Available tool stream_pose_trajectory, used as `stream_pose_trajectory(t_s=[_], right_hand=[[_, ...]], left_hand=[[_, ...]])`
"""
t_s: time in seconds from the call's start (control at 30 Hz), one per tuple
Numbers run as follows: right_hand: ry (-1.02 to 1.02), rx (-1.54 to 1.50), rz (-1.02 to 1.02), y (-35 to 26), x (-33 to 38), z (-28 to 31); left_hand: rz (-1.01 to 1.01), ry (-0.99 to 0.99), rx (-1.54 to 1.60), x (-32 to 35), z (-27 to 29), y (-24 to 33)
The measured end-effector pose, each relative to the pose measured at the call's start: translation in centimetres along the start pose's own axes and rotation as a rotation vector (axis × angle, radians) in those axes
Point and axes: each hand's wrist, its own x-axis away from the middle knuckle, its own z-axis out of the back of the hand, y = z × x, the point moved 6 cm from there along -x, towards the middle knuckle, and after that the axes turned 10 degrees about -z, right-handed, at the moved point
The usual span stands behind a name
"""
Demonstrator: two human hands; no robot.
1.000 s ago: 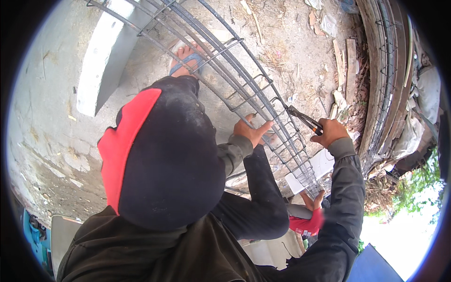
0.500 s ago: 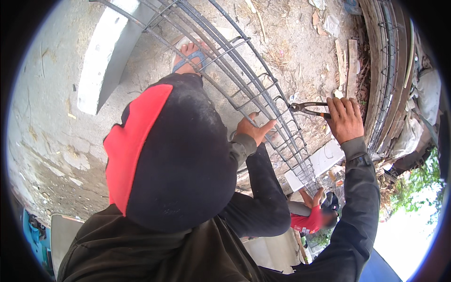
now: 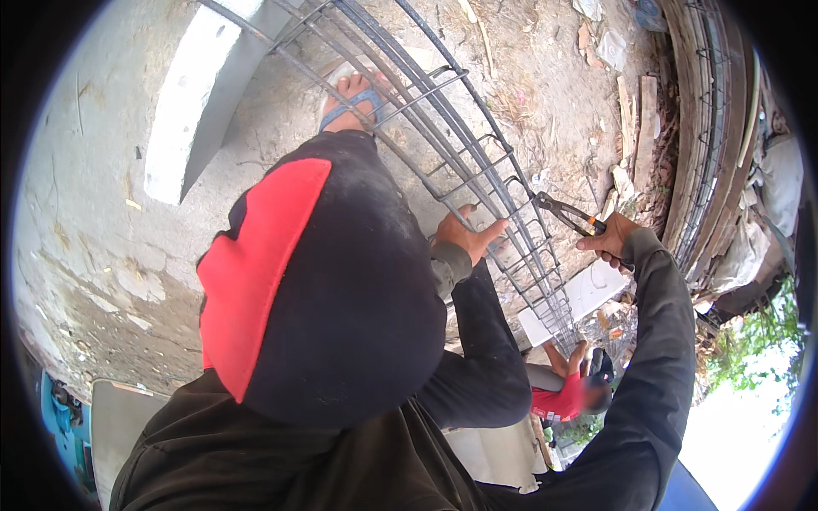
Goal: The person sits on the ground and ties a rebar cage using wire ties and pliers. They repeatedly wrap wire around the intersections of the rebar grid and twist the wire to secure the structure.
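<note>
Rebar cage (image 3: 477,170): one, long, of grey steel bars and square ties, lying slantwise above the dirt ground (image 3: 545,77), from the upper left down toward the lower right.

Left hand (image 3: 464,237): one, fingers spread and laid on a bar at mid-length of the cage, steadying it; it sat at the same spot as half a second before.

Right hand (image 3: 609,243): one, closed round the handles of the pliers (image 3: 569,215). Half a second before it stood higher with the tool lying level; it had since dropped slightly and tilted the tool, so the nose pointed up-left at a tie on the cage. By my judgement, the tool was being set to a tie joint; whether it gripped wire I could not tell.

Pliers: one pair, dark, with an orange mark near the handles.

Foot in a blue sandal (image 3: 354,100): one, under the far bars.

Concrete slab (image 3: 192,102): one, pale, left of the cage.

Second person in red (image 3: 567,396): one, crouched beyond the cage's lower end.

Stacked cages and timber (image 3: 707,145): several, uncounted, at right.
</note>
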Motion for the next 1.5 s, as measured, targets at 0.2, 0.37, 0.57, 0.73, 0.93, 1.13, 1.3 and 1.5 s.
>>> stream_pose_trajectory(t_s=[0.2,0.37,0.57,0.73,0.93,1.13,1.3,1.5], right_hand=[[0.830,0.492,0.244,-2.0,3.4,0.9],[1.331,0.623,0.625,-1.3,6.1,-0.2],[1.057,0.577,0.542,-0.2,3.9,0.4],[0.698,0.353,0.415,-0.4,1.3,1.0],[0.027,-0.022,0.036,0.1,0.4,0.2],[0.766,0.586,0.254,-2.4,2.8,1.1],[1.199,0.686,0.573,-2.3,6.9,0.4],[1.412,0.669,0.733,-2.7,8.9,0.5]], left_hand=[[-0.092,0.088,-0.105,-1.4,-0.7,-2.1],[-0.113,0.066,-0.122,-1.3,-0.7,-1.7],[-0.043,0.004,0.043,-0.2,0.0,0.6],[0.003,0.006,0.054,-0.1,0.3,0.9],[-0.015,0.000,0.040,0.0,0.2,0.9],[-0.046,0.024,0.031,-0.3,0.0,0.5],[-0.081,0.016,-0.070,-0.8,0.0,0.3],[-0.020,0.015,0.029,0.1,0.3,1.3]])
